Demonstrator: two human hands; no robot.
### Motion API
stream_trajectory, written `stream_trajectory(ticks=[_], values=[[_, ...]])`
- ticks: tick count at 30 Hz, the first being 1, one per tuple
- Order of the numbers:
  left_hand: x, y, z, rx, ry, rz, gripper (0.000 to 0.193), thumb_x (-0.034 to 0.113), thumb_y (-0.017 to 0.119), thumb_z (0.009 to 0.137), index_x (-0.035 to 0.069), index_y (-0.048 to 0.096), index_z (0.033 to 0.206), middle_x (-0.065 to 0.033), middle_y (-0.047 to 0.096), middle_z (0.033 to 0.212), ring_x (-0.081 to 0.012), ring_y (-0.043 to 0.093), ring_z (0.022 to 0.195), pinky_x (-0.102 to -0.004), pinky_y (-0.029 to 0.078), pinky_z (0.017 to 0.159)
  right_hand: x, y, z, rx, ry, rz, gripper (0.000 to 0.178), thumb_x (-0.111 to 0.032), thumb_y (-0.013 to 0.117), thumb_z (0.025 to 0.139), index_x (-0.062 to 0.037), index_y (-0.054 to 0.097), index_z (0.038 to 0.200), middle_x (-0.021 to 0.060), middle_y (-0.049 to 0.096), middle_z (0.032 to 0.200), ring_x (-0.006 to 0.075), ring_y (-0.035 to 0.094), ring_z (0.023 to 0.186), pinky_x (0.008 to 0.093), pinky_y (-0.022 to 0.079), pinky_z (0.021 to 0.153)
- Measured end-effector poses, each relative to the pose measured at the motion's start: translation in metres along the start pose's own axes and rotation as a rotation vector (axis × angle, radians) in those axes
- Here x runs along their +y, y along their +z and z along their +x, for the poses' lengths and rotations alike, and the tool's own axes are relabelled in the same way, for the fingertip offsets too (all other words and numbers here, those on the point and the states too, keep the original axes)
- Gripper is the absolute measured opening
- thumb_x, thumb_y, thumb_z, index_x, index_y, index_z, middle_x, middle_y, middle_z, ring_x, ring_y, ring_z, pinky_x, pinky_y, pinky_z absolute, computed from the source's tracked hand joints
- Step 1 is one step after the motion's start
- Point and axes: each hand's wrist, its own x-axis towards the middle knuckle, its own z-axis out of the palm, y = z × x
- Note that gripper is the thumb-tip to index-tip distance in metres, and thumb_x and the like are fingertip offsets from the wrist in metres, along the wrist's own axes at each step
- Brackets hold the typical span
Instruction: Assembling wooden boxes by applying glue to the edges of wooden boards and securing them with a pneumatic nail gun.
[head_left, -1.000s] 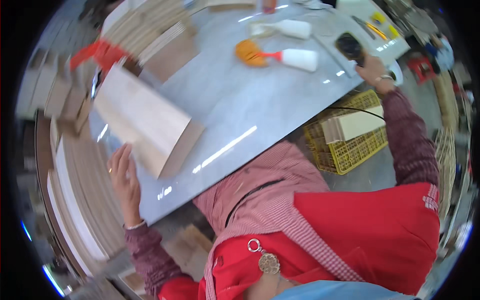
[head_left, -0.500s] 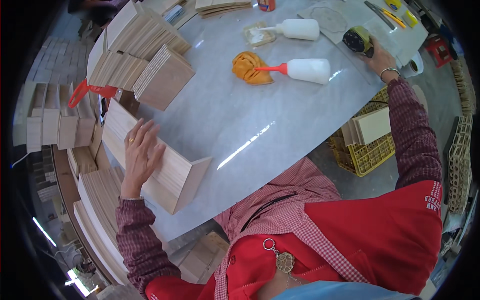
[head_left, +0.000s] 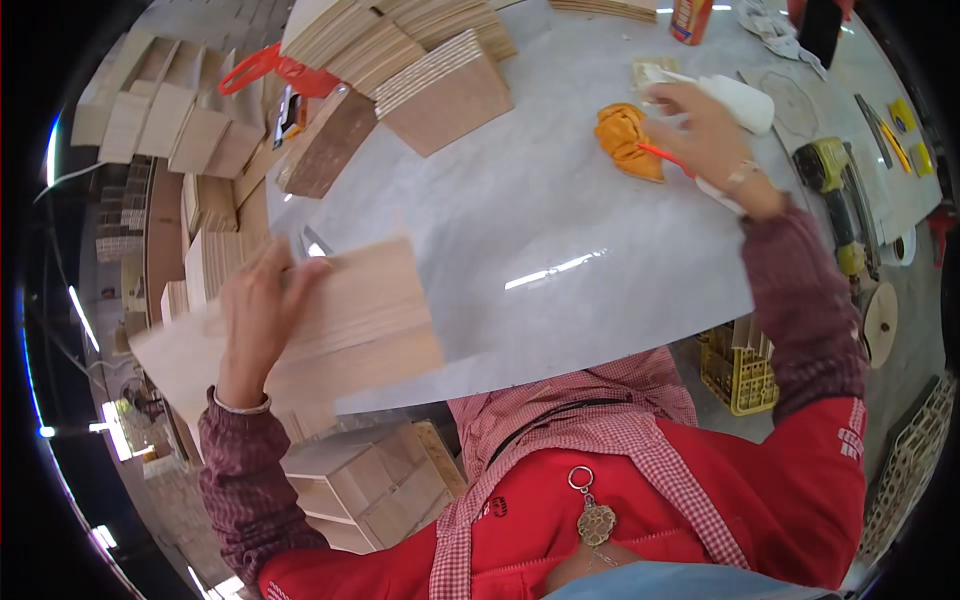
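Observation:
My left hand (head_left: 258, 315) is closed on an edge of a pale wooden board assembly (head_left: 370, 300), which is tilted over the table's left front edge and blurred by motion. My right hand (head_left: 705, 140) is over the far right of the table with its fingers apart and curved. Beneath it lies a white squeeze bottle with a red nozzle (head_left: 668, 155), mostly hidden by hand and wrist. Touching the nozzle's side is a crumpled orange cloth (head_left: 625, 140). A second white squeeze bottle (head_left: 742, 102) lies just beyond my fingers. Farther right, a green and black nail gun (head_left: 825, 165) rests on the table.
Stacks of wooden panels (head_left: 445, 95) and a wooden block (head_left: 328, 140) stand at the back left, beside a red-handled tool (head_left: 275, 72). An orange can (head_left: 690, 20) is at the back. A yellow crate (head_left: 738, 375) stands below the table at right.
My right hand has let go of the nail gun and moved left to the bottles. My left hand has taken hold of the board assembly, lifting and turning it. The view has shifted.

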Motion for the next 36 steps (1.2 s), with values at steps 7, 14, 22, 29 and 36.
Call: stream_trajectory(ticks=[7,14,22,29,36], values=[[-0.069,0.045,-0.052,0.076,-0.703,-0.655,0.036,0.033,0.053,0.095,0.001,0.054,0.078,-0.0022,0.052,0.071,-0.0109,0.045,0.061,-0.0266,0.039,0.057,-0.05,0.147,0.076,-0.033,0.054,-0.107,0.063,-0.036,0.066,0.078,-0.0035,0.047,0.129,0.0124,0.057,0.118,0.0277,0.06,0.099,0.0353,0.048,0.084],[-0.07,0.117,-0.031,0.306,-0.984,-1.2,0.036,0.032,0.048,0.098,-0.003,0.058,0.092,-0.0048,0.055,0.082,-0.0112,0.048,0.073,-0.025,0.042,0.066,-0.054,0.207,0.091,0.132,0.146,-0.225,0.064,-0.033,0.071,0.074,-0.0053,0.045,0.125,0.0146,0.059,0.11,0.0304,0.059,0.097,0.0357,0.048,0.084],[-0.091,0.181,0.015,0.395,-1.015,-1.452,0.037,0.029,0.048,0.097,-0.005,0.057,0.106,-0.0103,0.058,0.095,-0.0155,0.053,0.084,-0.0259,0.044,0.077,-0.046,0.204,0.094,0.242,0.148,-0.24,0.048,-0.034,0.074,0.072,-0.0067,0.05,0.103,0.011,0.057,0.095,0.0291,0.058,0.085,0.0371,0.047,0.074],[-0.081,0.179,0.009,0.336,-0.923,-1.274,0.039,0.025,0.05,0.095,-0.005,0.051,0.119,-0.0163,0.057,0.109,-0.022,0.054,0.099,-0.0306,0.044,0.085,-0.048,0.189,0.086,0.247,0.163,-0.191,0.039,-0.033,0.073,0.072,-0.0074,0.051,0.093,0.0083,0.058,0.084,0.0276,0.058,0.074,0.0351,0.047,0.069],[-0.01,0.143,-0.03,0.537,-0.396,-0.883,0.046,0.018,0.06,0.088,-0.003,0.046,0.127,-0.0172,0.052,0.117,-0.026,0.053,0.103,-0.0335,0.044,0.086,-0.077,0.152,0.028,0.051,-0.075,0.032,0.026,-0.029,0.066,0.075,-0.0082,0.05,0.077,0.0071,0.056,0.072,0.0278,0.055,0.061,0.0366,0.045,0.058]])
